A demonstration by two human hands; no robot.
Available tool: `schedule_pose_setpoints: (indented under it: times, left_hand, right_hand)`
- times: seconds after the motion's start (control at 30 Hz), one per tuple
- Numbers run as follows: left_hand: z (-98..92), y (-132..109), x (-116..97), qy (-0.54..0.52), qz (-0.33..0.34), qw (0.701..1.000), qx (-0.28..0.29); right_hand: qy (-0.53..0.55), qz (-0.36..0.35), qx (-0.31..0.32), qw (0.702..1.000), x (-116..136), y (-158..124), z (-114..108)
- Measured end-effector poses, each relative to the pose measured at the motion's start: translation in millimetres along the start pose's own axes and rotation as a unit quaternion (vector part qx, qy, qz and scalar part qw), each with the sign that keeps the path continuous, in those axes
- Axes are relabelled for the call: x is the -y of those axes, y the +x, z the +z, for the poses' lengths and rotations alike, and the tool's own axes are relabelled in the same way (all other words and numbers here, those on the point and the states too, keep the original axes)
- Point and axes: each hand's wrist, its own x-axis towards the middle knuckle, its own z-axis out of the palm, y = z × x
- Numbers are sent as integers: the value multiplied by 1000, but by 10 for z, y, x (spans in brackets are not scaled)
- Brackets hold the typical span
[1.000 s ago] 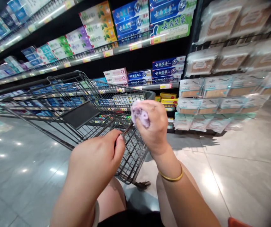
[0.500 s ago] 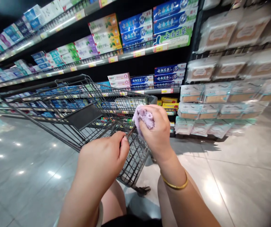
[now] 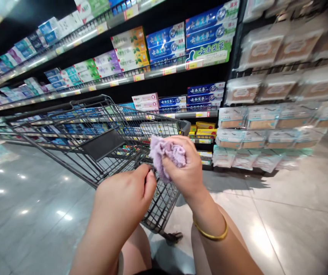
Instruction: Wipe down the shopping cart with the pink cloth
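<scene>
A dark wire shopping cart [image 3: 103, 145] stands tilted across the view in front of me. My left hand [image 3: 126, 191] is closed at the near end of the cart's rim, thumb on top; the fingers underneath are hidden. In my right hand [image 3: 188, 164] is a crumpled light purple cloth [image 3: 164, 156], bunched between thumb and fingers. The cloth is over the cart's end rim, close to my left hand. Whether it touches the rim, I cannot tell.
Shelves [image 3: 164, 72] of boxed toothpaste [image 3: 210, 36] run behind the cart. Hanging packs [image 3: 244, 89] fill the rack at right. A cart wheel [image 3: 174, 237] rests on the shiny tiled floor [image 3: 38, 221] near my legs.
My right hand has moved slightly left and down with the cloth, toward my left hand, and more of the cloth shows. My left hand stays at the cart's rim.
</scene>
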Motion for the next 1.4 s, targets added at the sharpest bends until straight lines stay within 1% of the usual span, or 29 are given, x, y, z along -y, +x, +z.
schedule_pose_setpoints:
  times: [0.03,0.07,0.2,0.27,0.33,0.4,0.5,0.57,0.63,0.7,0.73,0.8,0.87,0.9,1.0,1.07,1.13,1.23,1.3,1.4]
  left_hand:
    - [4,0,1,2,1,1000,-5]
    - [9,0,2,2,2,1000,-10]
    - [29,-10,13,-6,9,1000,-21]
    - [35,-17,20,-8,9,1000,-23]
    - [38,-21,25,-11,11,1000,-26]
    - [40,-21,30,-12,15,999,-29]
    - [38,-22,33,-14,21,999,-40]
    - [33,-28,33,-16,22,999,-44]
    - [25,-34,31,-17,19,999,-39]
    - [20,-36,30,-20,16,999,-31]
    - [19,-35,30,-21,15,999,-29]
    - [20,-26,34,-27,16,999,-24]
    - [23,-15,38,-32,17,999,-22]
    - [25,-11,40,-35,19,999,-23]
    - [27,-11,42,-37,21,999,-28]
    - [27,-19,45,-37,21,999,-29]
    - [29,-29,52,-37,21,999,-33]
    - [29,-34,58,-35,26,998,-36]
    - [24,-31,56,-33,29,998,-34]
    - [11,-28,53,-26,30,999,-34]
  right_hand:
    - [11,-8,13,1000,26,-13,6]
    - [9,-11,14,1000,36,-26,11]
    - [-73,16,-61,995,-23,-76,-10]
    - [-85,12,-72,994,-6,-108,-33]
    - [-63,-14,-57,996,73,-153,-46]
    - [-42,-48,-25,998,153,-205,-46]
    - [-60,-72,8,996,135,-263,-49]
    - [-86,-52,-9,995,38,-275,-70]
    - [-102,-21,-45,994,-41,-273,-101]
    - [-98,-10,-63,993,-42,-274,-128]
    - [-87,-15,-56,995,-15,-281,-135]
    - [-61,-38,-18,997,46,-310,-132]
    - [-63,-58,16,996,52,-347,-117]
    - [-77,-59,18,995,22,-365,-110]
    - [-122,-27,-26,992,-124,-395,-106]
    - [-125,-5,-53,991,-159,-399,-111]
    - [-101,-8,-49,994,-100,-402,-107]
    - [-62,-37,-3,997,19,-419,-78]
    - [-63,-38,12,997,5,-428,-58]
    - [-91,14,-26,995,-101,-421,-60]
